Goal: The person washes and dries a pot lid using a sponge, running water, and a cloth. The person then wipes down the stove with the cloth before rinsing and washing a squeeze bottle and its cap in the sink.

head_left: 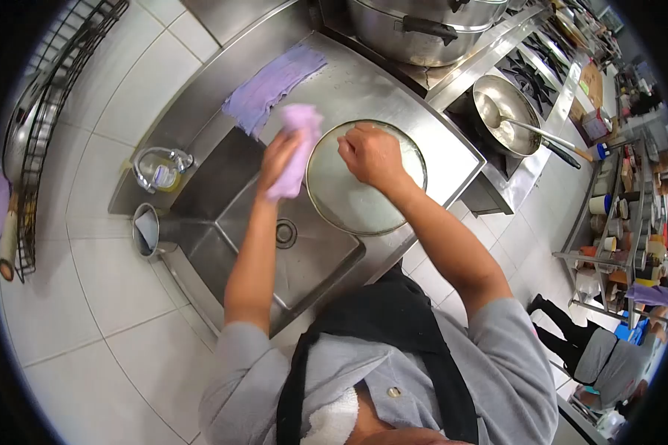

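Note:
A folded pink-purple cloth (298, 148) is in my left hand (277, 162), raised over the back right corner of the steel sink (304, 256). Just right of it, my right hand (372, 154) is closed at the top of a round glass lid (349, 196) with a metal rim; the fingers hide whatever they grip at its centre. The lid lies over the sink's right edge and the steel counter (349, 74). Behind my left hand, a second purple cloth (271, 85) is spread on the counter.
A faucet (159, 167) and a metal cup (148, 230) stand left of the sink. Large pots (430, 33) are at the back. A pan (523, 111) with a ladle rests on the stove at right. Another person (608, 360) is at the far right, near shelves (623, 245).

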`<state>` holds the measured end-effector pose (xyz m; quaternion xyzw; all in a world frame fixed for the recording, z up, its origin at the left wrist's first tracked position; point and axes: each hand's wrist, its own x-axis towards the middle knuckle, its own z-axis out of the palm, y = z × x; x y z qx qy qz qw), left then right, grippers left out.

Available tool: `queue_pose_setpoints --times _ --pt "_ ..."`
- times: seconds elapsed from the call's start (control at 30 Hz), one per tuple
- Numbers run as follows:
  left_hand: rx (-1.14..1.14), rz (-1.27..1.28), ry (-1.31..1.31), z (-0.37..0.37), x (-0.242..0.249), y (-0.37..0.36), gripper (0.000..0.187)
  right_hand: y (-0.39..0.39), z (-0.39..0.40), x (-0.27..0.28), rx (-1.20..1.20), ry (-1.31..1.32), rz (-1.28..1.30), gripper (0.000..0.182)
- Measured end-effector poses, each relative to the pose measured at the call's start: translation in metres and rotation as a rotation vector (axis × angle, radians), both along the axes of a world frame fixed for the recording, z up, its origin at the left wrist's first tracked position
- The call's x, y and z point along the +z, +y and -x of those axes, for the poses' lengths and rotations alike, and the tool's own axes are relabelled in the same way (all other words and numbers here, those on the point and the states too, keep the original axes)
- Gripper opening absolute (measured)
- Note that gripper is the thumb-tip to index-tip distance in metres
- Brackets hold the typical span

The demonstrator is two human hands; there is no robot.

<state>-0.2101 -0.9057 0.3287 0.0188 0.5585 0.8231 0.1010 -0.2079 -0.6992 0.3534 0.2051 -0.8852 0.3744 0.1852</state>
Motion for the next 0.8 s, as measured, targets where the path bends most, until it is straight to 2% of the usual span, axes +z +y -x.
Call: queue_pose_setpoints --times 0.03,0.1,0.17,0.2,0.27,0.33,0.37,0.47,0.5,0.53,0.6,0.67,0.77,0.8 --pt "-0.132 0.352 0.13 0.033 -0.006 0.011 0.037 0.0 0.001 -0.005 -0.013 0.093 -0.061 0.013" --pt "-0.47 0.434 0.092 0.093 -0.034 0.062 0.032 0.003 0.005 -0.006 0.012 0.042 -0.014 0.016" --pt "-0.517 0.807 0.825 0.116 -0.073 0.105 0.037 0.011 0.009 -0.008 0.096 -0.03 0.093 0.021" --pt "-0.499 0.866 0.965 0.119 -0.078 0.107 0.039 0.012 0.011 -0.002 0.083 -0.095 0.197 0.021" --pt "-0.454 0.977 1.236 0.116 -0.088 0.108 0.041 0.016 0.017 -0.01 -0.003 -0.081 0.155 0.022" --pt "-0.451 1.064 1.098 0.119 -0.105 0.078 0.041 0.009 0.008 -0.006 -0.13 -0.066 0.097 0.025" --pt "-0.447 1.112 1.034 0.116 -0.11 0.057 0.041 0.008 0.011 -0.012 -0.187 -0.088 0.044 0.02" --pt "-0.076 1.181 0.843 0.023 -0.105 0.004 0.049 0.005 0.009 -0.006 -0.203 -0.146 0.038 0.02" --pt "-0.054 1.218 0.832 -0.013 -0.102 0.005 0.053 0.004 0.01 -0.009 -0.21 -0.117 0.052 0.019" --pt "-0.033 1.248 0.827 -0.048 -0.098 0.011 0.058 0.005 0.01 -0.012 -0.222 -0.083 0.061 0.019" --pt "-0.069 1.384 0.842 -0.103 -0.092 0.046 0.054 0.006 0.01 -0.011 -0.232 -0.114 0.042 0.018" --pt "-0.217 1.356 0.922 -0.132 -0.094 0.088 0.055 0.007 0.01 -0.012 -0.226 -0.139 0.035 0.02" --pt "-0.323 1.319 0.905 -0.105 -0.079 0.161 0.061 0.006 0.011 -0.014 -0.196 -0.103 0.077 0.022" --pt "-0.191 1.331 0.946 -0.08 -0.102 0.182 0.06 0.007 0.01 -0.013 -0.194 -0.101 0.074 0.021"
